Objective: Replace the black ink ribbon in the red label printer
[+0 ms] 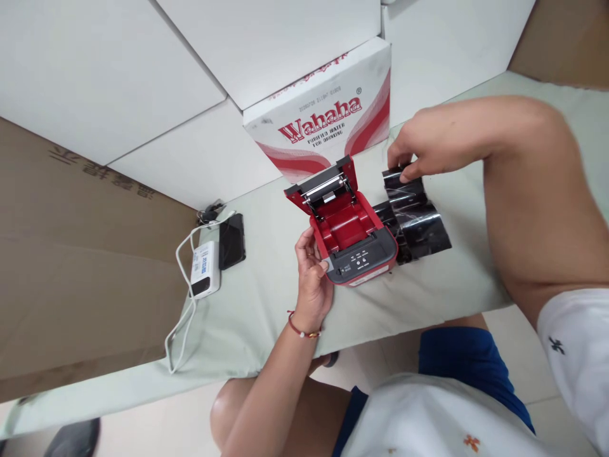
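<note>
A small red printer [349, 231] with a grey control panel stands on the pale green table [266, 304], its lid swung open toward the back. My left hand [311, 273] rests against the printer's left front corner, fingers curled on its side. My right hand [421, 149] pinches the top edge of a shiny black film strip [416, 216] that lies unrolled just right of the printer.
A white Wahaha carton [328, 108] stands behind the printer. A black phone [232, 240] and a white power bank [205, 268] with a white cable lie at the left. White boxes and brown cardboard surround the table. My knees are below its front edge.
</note>
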A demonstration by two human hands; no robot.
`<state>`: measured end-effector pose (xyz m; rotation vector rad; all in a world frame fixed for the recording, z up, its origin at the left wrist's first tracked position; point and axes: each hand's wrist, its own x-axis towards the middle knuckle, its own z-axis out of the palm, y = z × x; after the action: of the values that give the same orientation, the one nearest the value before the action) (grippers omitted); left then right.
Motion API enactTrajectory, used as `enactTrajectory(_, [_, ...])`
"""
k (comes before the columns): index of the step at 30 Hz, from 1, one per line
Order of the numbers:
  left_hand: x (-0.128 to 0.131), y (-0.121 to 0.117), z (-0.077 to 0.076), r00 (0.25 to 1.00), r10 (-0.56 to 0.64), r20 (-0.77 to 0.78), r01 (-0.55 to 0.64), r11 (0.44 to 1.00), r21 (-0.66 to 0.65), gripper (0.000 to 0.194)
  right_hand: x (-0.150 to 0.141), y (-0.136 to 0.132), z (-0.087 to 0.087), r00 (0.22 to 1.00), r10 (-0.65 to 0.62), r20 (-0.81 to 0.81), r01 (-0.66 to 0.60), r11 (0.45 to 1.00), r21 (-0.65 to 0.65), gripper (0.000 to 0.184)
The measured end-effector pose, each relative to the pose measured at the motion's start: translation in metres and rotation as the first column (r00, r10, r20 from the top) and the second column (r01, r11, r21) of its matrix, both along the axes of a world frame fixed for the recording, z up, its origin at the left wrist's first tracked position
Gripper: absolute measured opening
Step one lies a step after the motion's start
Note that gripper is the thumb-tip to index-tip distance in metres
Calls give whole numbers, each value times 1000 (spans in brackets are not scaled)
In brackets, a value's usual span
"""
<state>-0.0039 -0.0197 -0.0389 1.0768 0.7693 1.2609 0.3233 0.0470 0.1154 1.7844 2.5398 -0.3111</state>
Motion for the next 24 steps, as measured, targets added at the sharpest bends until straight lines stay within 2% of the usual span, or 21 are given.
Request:
enactTrajectory(3, [-1,0,0,1000,-9,-11,9,1000,2,66,-12,21,-23,961,-40,274,94,978,-185,32])
enactTrajectory(6, [-2,1,-1,999,-12,-37,13,1000,10,67,-41,25,-29,913,-106,393,215,945,-245,33])
enactTrajectory(10, [-2,1,-3,999,-9,-31,10,1000,20,66,-70,13,-20,940,-91,328,188,943,-276,48])
enactTrajectory(13, [-1,2,-4,1000,-3,-14,3,1000,25,66,-79,7,-20,945,-97,311,188,943,-276,42])
enactTrajectory(17, [0,2,-3,1000,-16,5,16,1000,27,64,-84,10,-29,936,-92,339,201,932,-301,31])
enactTrajectory(24, [1,2,-3,1000,10,-14,-9,1000,30,68,-85,14,-33,944,-44,327,163,924,-346,36])
